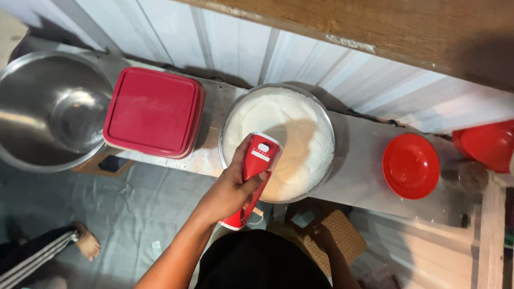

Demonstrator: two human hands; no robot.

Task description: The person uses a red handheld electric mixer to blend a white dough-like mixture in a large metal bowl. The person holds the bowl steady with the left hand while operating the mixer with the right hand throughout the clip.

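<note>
My left hand (231, 188) grips the handle of a red hand mixer (256, 166). The mixer stands over the near edge of a steel bowl (326, 126) full of white whipped cream (278, 128), and its beaters are hidden beneath its body. The bowl sits on a narrow grey bench (358, 160). Below the bench, in shadow, my right hand (317, 233) rests on a woven stool (340, 241). Its fingers are too dark to make out.
A red lidded square container (154, 111) and a large empty steel bowl (51, 109) stand to the left on the bench. A red plate (410, 166), a glass (471, 174) and a red bowl (487, 143) are to the right. Another person's foot (87, 242) rests on the grey floor sheet at lower left.
</note>
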